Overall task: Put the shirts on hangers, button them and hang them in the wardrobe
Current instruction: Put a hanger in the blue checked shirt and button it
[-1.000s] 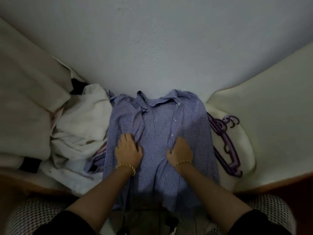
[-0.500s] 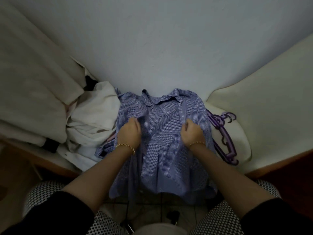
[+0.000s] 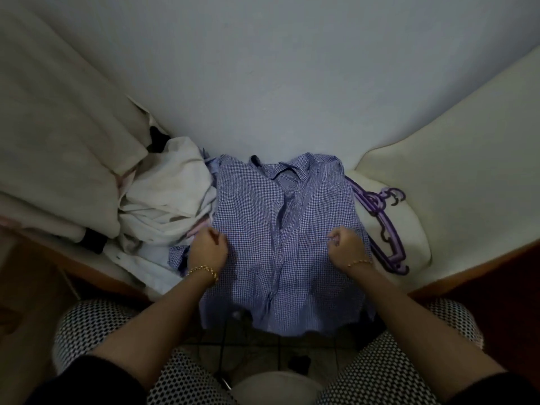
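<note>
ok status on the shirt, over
Both gripping shirt: left hand, right hand. It lies flat, front up, hem hanging off. Spare hangers to its right, untouched. Crumpled white heap crowds its left.

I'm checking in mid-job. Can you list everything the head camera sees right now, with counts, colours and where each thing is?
checked shirt: one, blue and white, spread front-up in the centre, hem hanging over the edge
hangers: a stack, exact count unclear, purple, right of the shirt on the right cushion
crumpled garments: a pile, white, left of the shirt
cushions: two, cream, one left, one right
dark item: one, black, behind the white pile
wall: pale, behind everything
tiled floor: below the hem
bracelets: two, gold, one on each wrist
dotted trousers: black and white, bottom
left hand: grips the shirt's left side
right hand: grips its right side
</note>
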